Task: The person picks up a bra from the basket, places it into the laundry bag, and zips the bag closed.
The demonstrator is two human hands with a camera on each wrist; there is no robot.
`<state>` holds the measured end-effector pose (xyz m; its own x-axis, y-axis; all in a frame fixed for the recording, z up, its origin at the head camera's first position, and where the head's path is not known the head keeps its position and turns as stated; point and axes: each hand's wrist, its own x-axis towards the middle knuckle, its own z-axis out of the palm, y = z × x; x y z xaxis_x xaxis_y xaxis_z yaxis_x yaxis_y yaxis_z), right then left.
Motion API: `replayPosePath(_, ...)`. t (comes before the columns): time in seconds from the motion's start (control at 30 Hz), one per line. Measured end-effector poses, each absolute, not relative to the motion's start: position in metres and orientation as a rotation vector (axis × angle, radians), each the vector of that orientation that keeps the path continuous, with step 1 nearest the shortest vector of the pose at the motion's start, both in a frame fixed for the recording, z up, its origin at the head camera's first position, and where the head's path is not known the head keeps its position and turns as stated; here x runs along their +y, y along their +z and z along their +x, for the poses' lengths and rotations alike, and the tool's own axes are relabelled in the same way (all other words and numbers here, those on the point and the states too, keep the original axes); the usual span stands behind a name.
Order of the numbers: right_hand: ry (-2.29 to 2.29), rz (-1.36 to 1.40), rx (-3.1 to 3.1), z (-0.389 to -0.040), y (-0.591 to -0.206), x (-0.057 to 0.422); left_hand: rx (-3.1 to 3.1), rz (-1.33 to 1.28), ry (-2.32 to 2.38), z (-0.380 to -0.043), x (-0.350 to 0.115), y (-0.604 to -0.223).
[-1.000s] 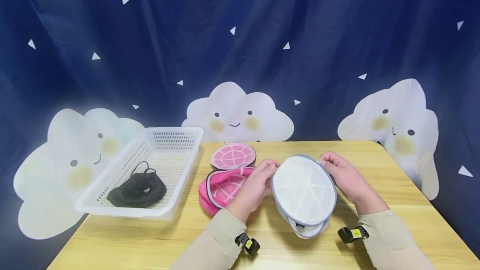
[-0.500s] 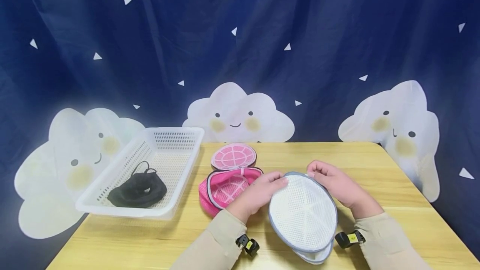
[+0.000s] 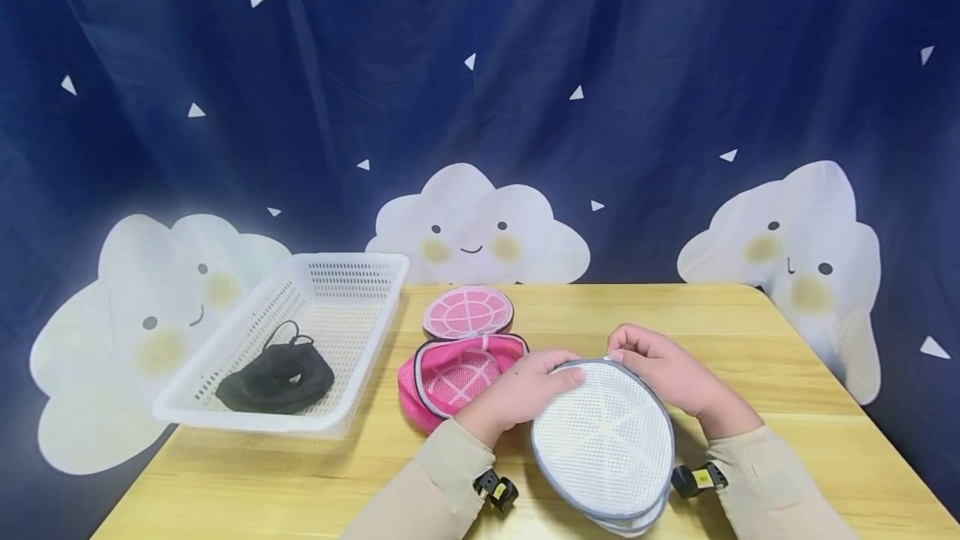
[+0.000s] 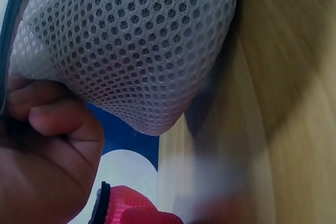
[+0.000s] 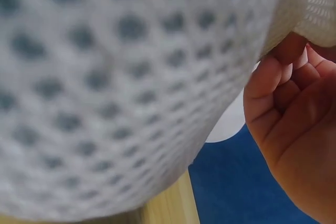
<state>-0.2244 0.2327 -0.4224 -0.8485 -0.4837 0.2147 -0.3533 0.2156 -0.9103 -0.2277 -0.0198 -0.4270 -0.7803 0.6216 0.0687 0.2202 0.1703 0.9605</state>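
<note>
– Moved since a second ago: left hand [image 3: 517,397], thumb now on top of the round face; white mesh bag [image 3: 603,440], down and nearer to the sleeves [image 3: 420,482]; right hand [image 3: 675,373], in closer to the left one.

– Start at the left side, then. Anything new?

– Nope. Just a white basket [image 3: 247,426] with a black pouch [image 3: 281,382] inside, same as before. Next, on the table [image 3: 225,490], a pink mesh bag [image 3: 416,397] with a wide-open mouth, and a pink round piece [image 3: 468,312] just behind. Joined together? Cannot tell.

– And left hand?

– Clamped on the rim of the white mesh bag, thumb above, fingers curled below.

– White mesh bag, where now?

– Between both hands, at the near side of the table, round face tipped up. Zipped or not? Cannot tell.

– Right hand?

– Pinching the far edge of the same bag, finger and thumb together.

– Meaning what for the job?

– Probably small, careful finger work at that edge, with no finish to see yet.
</note>
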Motion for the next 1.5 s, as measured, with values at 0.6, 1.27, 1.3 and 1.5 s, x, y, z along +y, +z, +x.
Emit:
replayPosePath(0.6,-1.697,-0.790,2.474,-0.2234,-0.4211,0.2351,2.198,0.641,1.749,-0.2315,-0.0226,-0.4312)
replayPosePath(1.27,-1.702,-0.719,2.534,-0.2230,-0.4185,0.2368,2.225,0.508,1.897,-0.2362,-0.0252,-0.4307)
replayPosePath(1.3,-1.705,-0.727,2.530,-0.2228,-0.4182,0.2365,2.224,0.507,1.900,-0.2360,-0.0251,-0.4307)
replayPosePath(1.5,-1.719,-0.756,2.529,-0.2223,-0.4164,0.2360,2.194,0.484,1.925,-0.2371,-0.0246,-0.4315)
